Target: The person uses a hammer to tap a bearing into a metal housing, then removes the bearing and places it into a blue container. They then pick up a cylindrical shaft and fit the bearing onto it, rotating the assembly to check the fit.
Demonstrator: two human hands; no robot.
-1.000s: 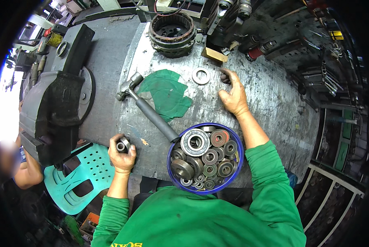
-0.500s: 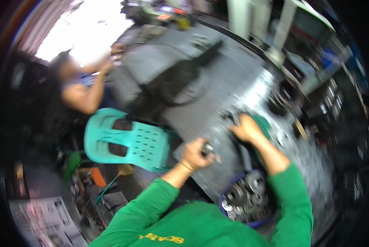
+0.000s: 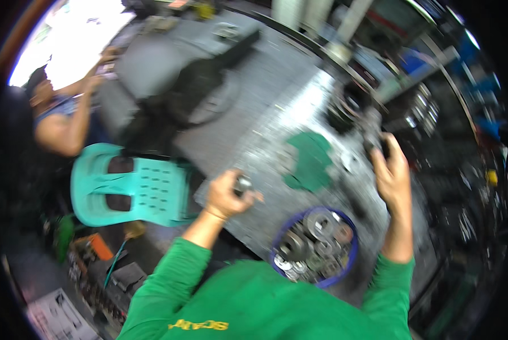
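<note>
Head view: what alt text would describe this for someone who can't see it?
A bare left hand holds a small metal part and the right hand grips a blurred grey object, perhaps a hammer, over a grey workbench. Lower in the picture, a blue basin holds metal bearings; beyond it lies a green sheet.
</note>
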